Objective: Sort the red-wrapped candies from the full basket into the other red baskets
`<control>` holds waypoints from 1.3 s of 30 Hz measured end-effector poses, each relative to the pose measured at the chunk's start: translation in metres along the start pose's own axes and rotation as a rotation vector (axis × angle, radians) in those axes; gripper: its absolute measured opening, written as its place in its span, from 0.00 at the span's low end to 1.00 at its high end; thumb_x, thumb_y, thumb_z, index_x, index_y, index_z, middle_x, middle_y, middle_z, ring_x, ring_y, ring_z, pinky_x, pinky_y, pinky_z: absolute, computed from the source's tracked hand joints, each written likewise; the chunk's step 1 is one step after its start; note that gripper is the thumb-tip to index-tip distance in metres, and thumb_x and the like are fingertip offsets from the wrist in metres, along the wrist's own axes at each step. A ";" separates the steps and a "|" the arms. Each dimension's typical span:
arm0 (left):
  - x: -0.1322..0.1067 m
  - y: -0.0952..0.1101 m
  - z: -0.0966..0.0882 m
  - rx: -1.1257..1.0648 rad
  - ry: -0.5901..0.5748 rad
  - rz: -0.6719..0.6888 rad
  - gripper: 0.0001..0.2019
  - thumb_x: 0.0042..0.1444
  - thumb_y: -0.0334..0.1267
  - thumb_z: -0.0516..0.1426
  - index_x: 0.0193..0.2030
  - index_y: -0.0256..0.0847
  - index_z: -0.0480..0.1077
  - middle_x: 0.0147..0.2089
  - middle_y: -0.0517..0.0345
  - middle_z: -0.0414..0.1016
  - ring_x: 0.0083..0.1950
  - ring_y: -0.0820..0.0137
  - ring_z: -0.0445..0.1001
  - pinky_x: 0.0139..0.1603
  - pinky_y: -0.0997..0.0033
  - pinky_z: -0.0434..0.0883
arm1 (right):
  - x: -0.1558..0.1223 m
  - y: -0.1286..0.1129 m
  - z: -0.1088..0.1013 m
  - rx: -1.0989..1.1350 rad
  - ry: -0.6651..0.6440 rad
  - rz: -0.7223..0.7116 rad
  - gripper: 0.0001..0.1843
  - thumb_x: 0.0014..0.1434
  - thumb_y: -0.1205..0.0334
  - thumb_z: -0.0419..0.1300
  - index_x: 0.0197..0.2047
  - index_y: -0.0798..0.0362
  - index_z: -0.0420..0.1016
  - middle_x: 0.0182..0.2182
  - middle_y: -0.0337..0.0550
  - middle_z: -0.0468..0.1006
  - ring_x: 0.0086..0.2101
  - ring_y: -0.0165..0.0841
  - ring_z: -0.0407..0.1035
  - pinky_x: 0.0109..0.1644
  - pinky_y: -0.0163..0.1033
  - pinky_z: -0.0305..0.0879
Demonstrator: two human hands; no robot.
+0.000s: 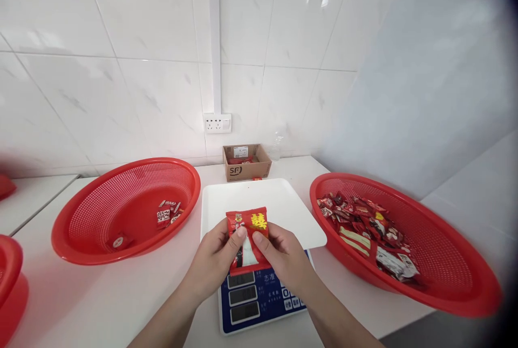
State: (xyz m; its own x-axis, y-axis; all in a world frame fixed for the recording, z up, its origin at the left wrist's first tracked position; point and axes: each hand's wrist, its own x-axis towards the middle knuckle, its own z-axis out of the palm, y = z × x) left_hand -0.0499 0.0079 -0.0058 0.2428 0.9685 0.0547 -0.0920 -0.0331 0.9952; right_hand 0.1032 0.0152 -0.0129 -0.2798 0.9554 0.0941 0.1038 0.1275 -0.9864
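Observation:
Between both hands I hold a small red candy packet (pixel 249 253) with yellow lettering and a white patch. My left hand (pixel 220 253) grips its left side, thumb on the front. My right hand (pixel 283 253) pinches the right side the same way. The packet is held over the digital scale, partly in front of its white weighing pan (pixel 291 213) and its blue display panel (pixel 267 310). My fingers behind the packet are hidden.
A red mesh basket (pixel 449 256) full of wrapped sweets stands at right. Another red basket (pixel 133 202) at left holds a few sweets. Behind the scale sits a small cardboard box (pixel 249 170) by the tiled wall. Part of a third red basket (pixel 8 261) shows at far left.

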 end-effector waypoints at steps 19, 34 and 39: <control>0.000 -0.003 -0.001 -0.029 0.007 -0.014 0.14 0.55 0.43 0.57 0.45 0.41 0.72 0.43 0.55 0.78 0.43 0.63 0.74 0.42 0.66 0.72 | -0.001 0.001 0.003 -0.039 0.045 -0.028 0.20 0.59 0.45 0.51 0.31 0.54 0.70 0.26 0.40 0.73 0.29 0.32 0.67 0.33 0.35 0.65; 0.003 -0.005 -0.008 0.156 0.195 0.155 0.22 0.56 0.46 0.55 0.56 0.44 0.62 0.52 0.51 0.71 0.49 0.62 0.70 0.42 0.66 0.70 | 0.025 -0.004 -0.003 -0.220 0.084 -0.034 0.24 0.60 0.42 0.47 0.34 0.55 0.70 0.30 0.43 0.76 0.31 0.34 0.70 0.34 0.37 0.65; 0.002 0.000 -0.019 0.237 0.476 0.311 0.21 0.61 0.48 0.48 0.59 0.48 0.55 0.56 0.51 0.63 0.54 0.64 0.65 0.52 0.60 0.66 | 0.043 0.007 -0.016 -0.619 0.194 -0.004 0.32 0.60 0.46 0.49 0.63 0.53 0.53 0.53 0.53 0.69 0.52 0.44 0.64 0.51 0.50 0.61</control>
State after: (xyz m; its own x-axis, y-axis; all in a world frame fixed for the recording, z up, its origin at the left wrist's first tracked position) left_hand -0.0680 0.0146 -0.0072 -0.2237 0.9066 0.3577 0.1413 -0.3330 0.9323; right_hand 0.1074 0.0610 -0.0133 -0.1100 0.9779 0.1778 0.6500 0.2061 -0.7314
